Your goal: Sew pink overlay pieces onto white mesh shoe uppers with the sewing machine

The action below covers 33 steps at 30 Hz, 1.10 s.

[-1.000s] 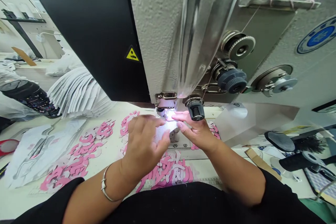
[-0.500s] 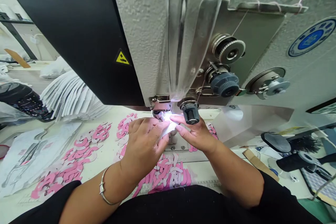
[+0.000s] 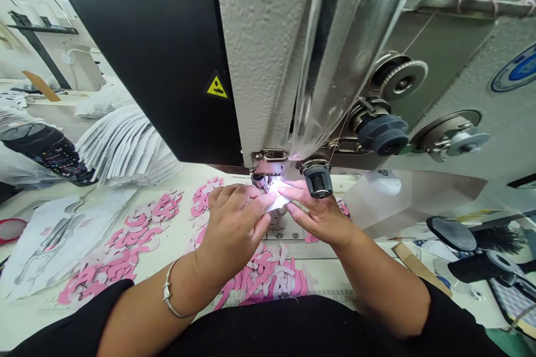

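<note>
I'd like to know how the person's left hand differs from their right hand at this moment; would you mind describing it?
The left hand wears a silver bangle at its wrist, while the right hand has nothing on its wrist. The left hand curves over the white mesh piece, whereas the right hand reaches toward it with straighter fingers, just below a dark knob. Both are bare and meet at the piece under the sewing machine.
</note>
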### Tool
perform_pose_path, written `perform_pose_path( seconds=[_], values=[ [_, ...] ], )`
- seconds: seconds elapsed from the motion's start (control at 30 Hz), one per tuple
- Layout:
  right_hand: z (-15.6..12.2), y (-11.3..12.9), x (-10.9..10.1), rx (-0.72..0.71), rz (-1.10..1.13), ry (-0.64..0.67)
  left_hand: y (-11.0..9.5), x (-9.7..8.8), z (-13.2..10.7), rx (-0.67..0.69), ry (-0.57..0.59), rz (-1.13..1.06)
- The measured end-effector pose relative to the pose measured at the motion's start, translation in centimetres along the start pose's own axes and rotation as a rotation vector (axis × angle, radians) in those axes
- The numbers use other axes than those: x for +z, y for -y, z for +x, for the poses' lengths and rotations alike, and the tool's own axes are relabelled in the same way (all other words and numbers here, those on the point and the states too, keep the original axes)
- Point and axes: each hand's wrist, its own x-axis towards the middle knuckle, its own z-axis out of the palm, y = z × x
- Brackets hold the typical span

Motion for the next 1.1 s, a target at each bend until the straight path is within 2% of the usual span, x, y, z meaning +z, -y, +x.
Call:
perform_pose_path(
  seconds=[0.13, 0.47, 0.77, 0.9, 1.1],
  values=[
    [0.1, 0.2, 0.0, -0.035, -0.013, -0.009, 0.0, -0.1, 0.0, -0.002, -0.007, 0.007],
    [-0.2, 0.9, 0.1, -0.013, -0.072, 0.008, 0.2, 0.0, -0.3, 0.031, -0.053, 0.044],
    [-0.6, 1.2, 0.4, -0.051, -0.097, -0.031, 0.0, -0.8, 0.1, 0.057, -0.066, 0.048],
    [-0.6, 1.3, 0.4, -0.043, -0.101, -0.028, 0.3, -1.2, 0.7, 0.111, -0.003, 0.125],
    [-0.1, 1.4, 0.1, -0.043, -0.093, -0.072, 0.2, -2.1, 2.7, 0.314, 0.263, 0.305]
  ],
)
